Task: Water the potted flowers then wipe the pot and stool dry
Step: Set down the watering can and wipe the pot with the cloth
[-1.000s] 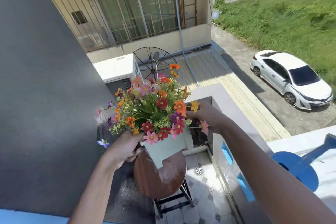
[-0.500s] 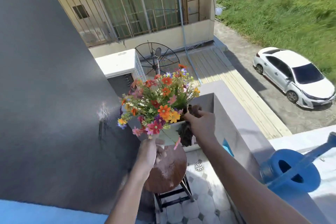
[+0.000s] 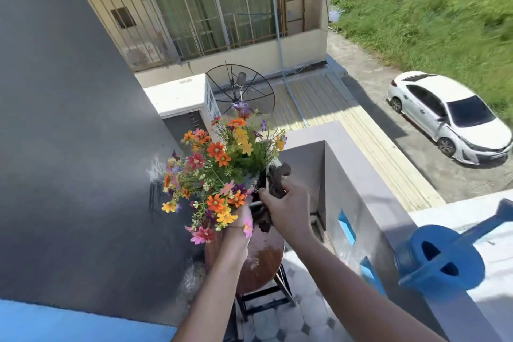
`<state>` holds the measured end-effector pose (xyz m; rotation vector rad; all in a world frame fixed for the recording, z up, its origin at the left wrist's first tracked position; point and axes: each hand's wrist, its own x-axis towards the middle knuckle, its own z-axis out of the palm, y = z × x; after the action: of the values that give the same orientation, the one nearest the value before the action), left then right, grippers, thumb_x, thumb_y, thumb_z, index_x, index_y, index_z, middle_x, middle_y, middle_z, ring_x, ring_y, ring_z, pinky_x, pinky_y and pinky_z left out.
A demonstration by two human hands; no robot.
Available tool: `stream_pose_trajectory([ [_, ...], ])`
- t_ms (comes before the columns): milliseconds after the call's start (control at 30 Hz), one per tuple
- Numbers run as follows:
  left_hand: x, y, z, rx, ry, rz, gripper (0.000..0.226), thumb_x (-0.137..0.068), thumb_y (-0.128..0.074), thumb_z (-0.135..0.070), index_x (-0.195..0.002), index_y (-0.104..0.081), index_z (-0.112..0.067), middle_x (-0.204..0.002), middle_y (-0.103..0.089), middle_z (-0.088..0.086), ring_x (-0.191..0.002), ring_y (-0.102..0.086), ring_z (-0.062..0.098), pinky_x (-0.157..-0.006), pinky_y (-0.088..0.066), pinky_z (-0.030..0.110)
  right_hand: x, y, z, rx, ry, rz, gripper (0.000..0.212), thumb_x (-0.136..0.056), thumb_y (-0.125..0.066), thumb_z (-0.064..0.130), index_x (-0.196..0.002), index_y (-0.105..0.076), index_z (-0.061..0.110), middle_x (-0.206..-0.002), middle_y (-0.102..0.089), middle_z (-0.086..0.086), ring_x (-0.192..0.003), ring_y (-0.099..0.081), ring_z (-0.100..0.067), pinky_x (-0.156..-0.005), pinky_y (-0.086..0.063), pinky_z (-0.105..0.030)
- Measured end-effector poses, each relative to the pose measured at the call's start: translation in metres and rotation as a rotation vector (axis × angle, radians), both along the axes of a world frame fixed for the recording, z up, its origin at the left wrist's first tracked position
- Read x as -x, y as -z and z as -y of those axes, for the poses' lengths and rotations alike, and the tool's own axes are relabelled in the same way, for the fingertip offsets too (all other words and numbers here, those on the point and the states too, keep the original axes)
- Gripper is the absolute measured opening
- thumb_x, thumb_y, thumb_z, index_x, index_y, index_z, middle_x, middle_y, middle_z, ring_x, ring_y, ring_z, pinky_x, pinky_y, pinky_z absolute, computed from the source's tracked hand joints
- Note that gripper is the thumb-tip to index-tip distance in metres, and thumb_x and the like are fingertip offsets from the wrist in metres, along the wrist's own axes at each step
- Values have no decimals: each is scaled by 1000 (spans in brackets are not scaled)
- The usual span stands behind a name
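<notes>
The potted flowers [image 3: 222,166], a bunch of orange, pink and yellow blooms, are lifted and tilted to the left above the round brown stool [image 3: 261,261]. My left hand [image 3: 240,221] holds the pot from below; the pot itself is almost hidden behind flowers and hands. My right hand [image 3: 286,208] is shut on a dark brown cloth [image 3: 276,179], pressed against the pot's right side. The stool's wooden seat shows wet patches.
A blue watering can [image 3: 441,258] sits on the grey parapet ledge [image 3: 361,175] at the right. A dark grey wall [image 3: 69,133] stands close on the left. The tiled floor [image 3: 294,319] lies below the stool.
The pot has been lifted higher off the stool and tilted left. My left hand moved under the pot. My right hand with the cloth has shifted along the pot's right side.
</notes>
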<state>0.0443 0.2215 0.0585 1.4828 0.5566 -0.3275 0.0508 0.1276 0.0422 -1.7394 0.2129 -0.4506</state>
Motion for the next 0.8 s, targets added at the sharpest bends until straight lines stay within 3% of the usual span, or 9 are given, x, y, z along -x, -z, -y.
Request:
stream_pose_trajectory([
  [67, -5, 20, -9, -108, -54, -12, 75, -66, -52, -75, -123, -62, -27, -136, -59, 7, -121, -55, 30, -96, -44, 45, 2, 2, 0, -12, -15, 4, 48, -79, -77, 12, -51, -40, 24, -42, -35, 9, -44, -31, -5, -45, -24, -17],
  [133, -9, 30, -21, -151, -80, -25, 59, -60, -55, -76, -94, -67, -29, -114, -69, 8, -109, -62, 34, -80, -48, 40, 5, 3, 0, -16, -60, 17, 39, -83, -77, 22, -56, -50, 14, -50, -40, 9, -49, -34, -3, -47, -28, -22],
  [200, -6, 14, -24, -97, -102, 15, 33, -79, -57, -50, -92, -64, -20, -101, -67, 6, -104, -63, 33, -71, -46, 30, 9, 1, -1, -11, -120, 34, 37, -88, -74, 28, -62, -54, 11, -55, -42, 9, -51, -37, -3, -49, -29, -21],
  [267, -10, 0, -24, -146, -46, 42, 27, -93, -51, -34, -97, -64, -11, -93, -59, 7, -96, -64, 31, -60, -39, 26, 10, -1, 2, 25, -132, 52, 34, -92, -70, 27, -63, -53, 26, -58, -45, 12, -52, -43, -2, -51, -30, -15],
  [367, -16, -9, -26, -96, 16, 43, 21, -94, -46, -22, -78, -56, -13, -71, -54, 8, -47, -52, 15, -41, -30, 17, 8, 1, 9, 87, -114, 65, 42, -95, -65, 18, -64, -44, 37, -66, -48, 15, -62, -49, 4, -57, -34, -10],
  [433, -20, -6, -34, -52, -9, 25, 19, -96, -39, -12, -83, -53, -10, -55, -52, 7, -29, -37, 7, -32, -20, 15, 9, 9, 10, 93, -101, 56, 46, -96, -63, 13, -64, -40, 37, -69, -46, 15, -68, -49, 8, -60, -33, -8],
  [633, -20, -20, -50, -12, -28, 58, 26, -98, -34, -4, -81, -53, -6, -42, -51, 6, -27, -32, 6, -30, -20, 15, 13, 29, 9, 11, -134, 12, 30, -98, -62, 20, -72, -56, 5, -72, -56, -3, -67, -52, -11, -60, -36, -18],
  [733, -20, -22, -55, -31, -43, 48, 25, -96, -35, -5, -77, -51, -6, -38, -47, 4, -26, -26, 6, -31, -15, 14, 10, 19, 9, -24, -139, 26, 30, -98, -62, 24, -77, -61, 2, -77, -63, -12, -73, -60, -23, -62, -44, -29],
  [800, -21, -24, -55, 27, -46, 32, 23, -95, -39, -5, -73, -47, -8, -39, -46, 5, -25, -24, 6, -32, -14, 13, 8, 6, 13, -30, -141, 42, 31, -97, -62, 23, -74, -59, 4, -74, -63, -11, -69, -59, -21, -61, -43, -31],
])
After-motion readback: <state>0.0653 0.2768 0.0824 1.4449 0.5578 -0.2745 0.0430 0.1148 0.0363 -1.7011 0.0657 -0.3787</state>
